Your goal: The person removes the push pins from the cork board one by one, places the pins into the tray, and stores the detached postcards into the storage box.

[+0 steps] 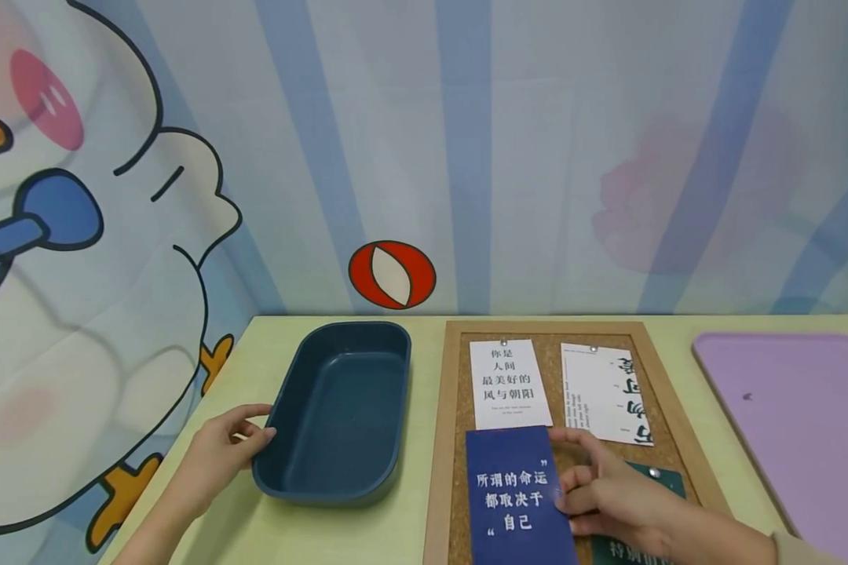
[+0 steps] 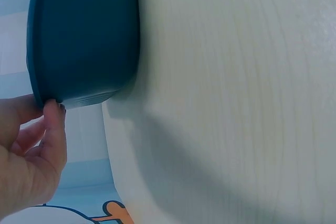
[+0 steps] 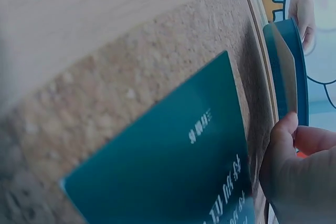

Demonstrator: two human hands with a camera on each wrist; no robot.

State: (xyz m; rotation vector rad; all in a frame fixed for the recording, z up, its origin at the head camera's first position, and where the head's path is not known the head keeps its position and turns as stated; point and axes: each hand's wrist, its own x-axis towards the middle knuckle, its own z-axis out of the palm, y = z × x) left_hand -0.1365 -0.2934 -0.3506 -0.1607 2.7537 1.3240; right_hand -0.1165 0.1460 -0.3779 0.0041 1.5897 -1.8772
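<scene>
One dark blue rectangular card with white printed characters (image 1: 512, 459) is over the left lower part of one wood-framed cork board (image 1: 547, 357), and the fingers of the right hand (image 1: 608, 494) pinch it narrowly by its right edge. On this same board are two white rectangular cards with black printing, one at left (image 1: 510, 384) and one at right (image 1: 601, 400), and one dark green card (image 3: 157, 156) below the right one. Farther left, the fingers of the left hand (image 1: 226, 447) pinch the rim of one deep dark-teal tub (image 1: 353, 498), which stands on the pale yellow table (image 1: 247, 353), while one flat purple tray (image 1: 805, 439) lies at right of the board.
</scene>
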